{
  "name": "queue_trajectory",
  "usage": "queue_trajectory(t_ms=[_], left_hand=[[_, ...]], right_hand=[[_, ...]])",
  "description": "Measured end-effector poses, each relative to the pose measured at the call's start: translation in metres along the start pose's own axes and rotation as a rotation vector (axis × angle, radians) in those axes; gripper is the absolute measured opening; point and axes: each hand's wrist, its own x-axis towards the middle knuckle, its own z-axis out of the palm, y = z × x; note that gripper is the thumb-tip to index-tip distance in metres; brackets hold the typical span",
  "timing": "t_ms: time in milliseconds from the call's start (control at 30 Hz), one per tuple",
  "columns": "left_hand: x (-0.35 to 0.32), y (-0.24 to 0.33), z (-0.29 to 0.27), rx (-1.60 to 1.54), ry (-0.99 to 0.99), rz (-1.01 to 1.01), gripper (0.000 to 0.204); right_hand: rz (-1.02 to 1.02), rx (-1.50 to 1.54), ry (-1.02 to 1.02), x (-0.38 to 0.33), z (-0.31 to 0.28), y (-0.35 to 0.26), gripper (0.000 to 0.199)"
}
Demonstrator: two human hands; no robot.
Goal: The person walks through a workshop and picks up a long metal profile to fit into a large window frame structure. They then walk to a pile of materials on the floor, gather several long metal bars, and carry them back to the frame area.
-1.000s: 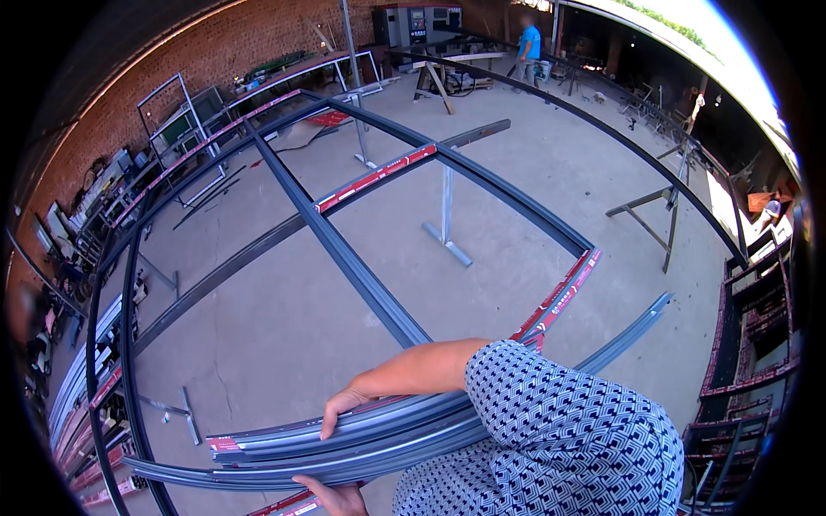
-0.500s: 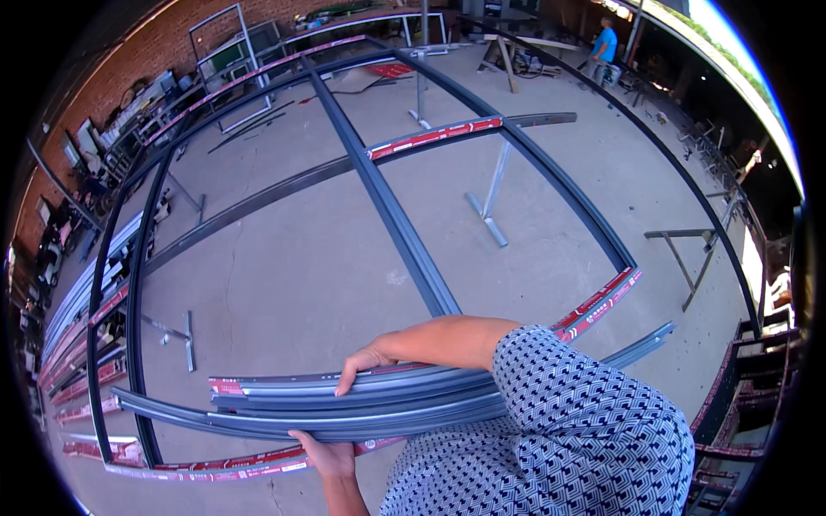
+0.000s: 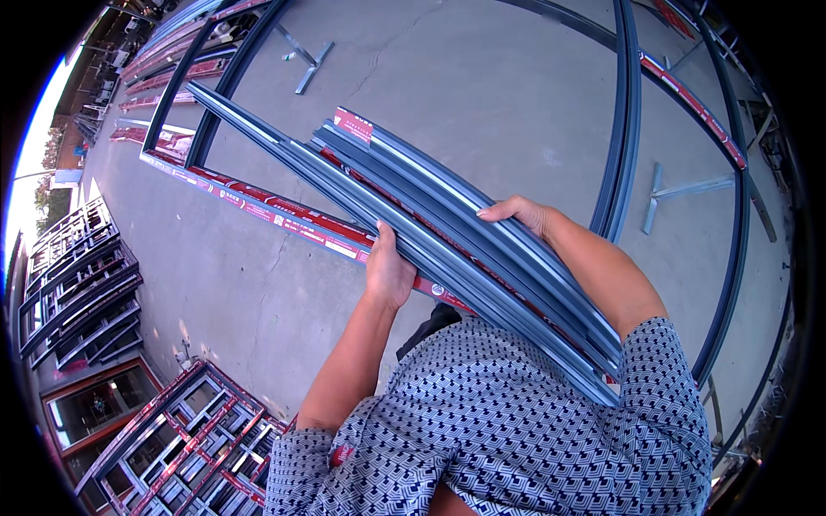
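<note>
A bundle of long grey metal profiles (image 3: pixel 430 232) slants in front of my body, from upper left to lower right. Red protective film shows on some of its lengths. My left hand (image 3: pixel 391 273) grips the near side, thumb up against the profiles, its other fingers hidden beneath. On the far side, my right hand (image 3: pixel 520 215) is wrapped over the edge of the outermost profile, with part of its fingers out of sight. Below the bundle runs the red-and-white filmed bottom bar (image 3: pixel 271 211) of a large dark metal frame (image 3: pixel 621 129).
Metal support stands (image 3: pixel 688 187) rest on the concrete floor (image 3: pixel 508 82) within the frame's outline. Filmed profiles (image 3: pixel 176 82) lie at the upper left. Stacked finished frames (image 3: pixel 82 284) are at the left, and a filmed lattice of frames (image 3: pixel 189 439) is at the lower left.
My view has swung to the left and downward. The bundle, nearly level before, now slants across the picture. Both hands stay on it, and the person in blue is out of view.
</note>
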Motion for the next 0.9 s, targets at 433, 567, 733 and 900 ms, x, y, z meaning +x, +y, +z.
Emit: queue_trajectory(t_ms=[433,567,733,900], left_hand=[[-0.024,0.016,0.018,0.538,0.338,0.172,0.063],[-0.028,0.027,0.028,0.458,0.311,0.131,0.054],[-0.023,0.028,0.018,0.439,0.307,0.079,0.043],[-0.022,0.031,0.003,0.383,0.245,0.037,0.043]], right_hand=[[-0.006,0.012,-0.024,-0.013,0.016,-0.011,0.109],[0.018,0.064,-0.116,-0.001,0.002,-0.003,0.105],[0.024,0.089,-0.151,0.0,0.003,-0.003,0.1],[-0.041,0.161,-0.212,0.0,-0.003,0.002,0.097]])
